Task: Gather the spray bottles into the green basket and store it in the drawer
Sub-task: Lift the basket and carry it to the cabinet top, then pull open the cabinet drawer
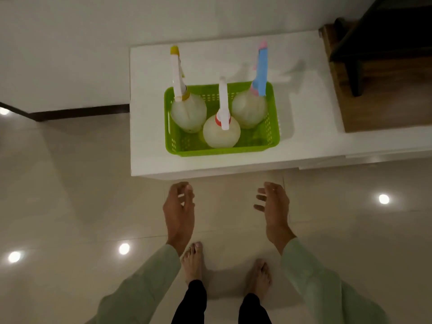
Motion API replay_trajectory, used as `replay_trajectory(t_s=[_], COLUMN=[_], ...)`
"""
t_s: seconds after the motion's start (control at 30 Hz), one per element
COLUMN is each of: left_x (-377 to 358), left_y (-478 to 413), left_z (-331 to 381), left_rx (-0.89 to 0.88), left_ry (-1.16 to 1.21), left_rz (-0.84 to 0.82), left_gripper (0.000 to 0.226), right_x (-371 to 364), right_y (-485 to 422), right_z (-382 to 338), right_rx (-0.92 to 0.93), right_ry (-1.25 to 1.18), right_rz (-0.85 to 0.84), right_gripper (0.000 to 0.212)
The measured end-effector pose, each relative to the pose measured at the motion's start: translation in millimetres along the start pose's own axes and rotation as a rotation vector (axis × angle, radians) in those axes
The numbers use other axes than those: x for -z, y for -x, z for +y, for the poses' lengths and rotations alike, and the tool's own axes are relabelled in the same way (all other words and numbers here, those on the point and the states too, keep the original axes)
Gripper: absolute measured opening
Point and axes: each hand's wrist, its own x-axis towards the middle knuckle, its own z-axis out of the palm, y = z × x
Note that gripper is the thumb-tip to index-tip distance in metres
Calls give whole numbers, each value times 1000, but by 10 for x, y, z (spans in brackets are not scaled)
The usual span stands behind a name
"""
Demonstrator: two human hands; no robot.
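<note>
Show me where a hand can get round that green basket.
Bare white cabinet top borders the green basket on its left, right and near sides. Inside is crowded: three spray bottles pack the middle and back. Both hands, left and right, hang empty before it.

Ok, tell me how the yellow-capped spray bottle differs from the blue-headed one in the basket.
The yellow-capped bottle stands at the left end of the green basket; the blue-headed bottle stands at the right end. The first has a white sprayer with a yellow nozzle and collar; the second a blue sprayer tipped pink. Both are upright, round and translucent, with their sprayers pointing away from the person.
</note>
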Motion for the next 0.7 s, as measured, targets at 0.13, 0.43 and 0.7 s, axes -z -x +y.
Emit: replay_trajectory(t_s=[0.13,0.43,0.7], left_x=[-238,-1029,-1213], left_y=[-220,-1391,-1701], left_z=[-107,-1312,-1437], left_rx=[532,815,797], left_ry=[349,928,1198], left_rz=[-115,-87,-102], left_gripper=[34,69,77], right_x=[-67,-777,-933], right_y=[-165,-1578,-1951], right_z=[51,771,890], right_rx=[-311,-459,-481], right_ry=[-179,-696,-906], right_rz=[-132,-161,-208], right_gripper=[32,71,93])
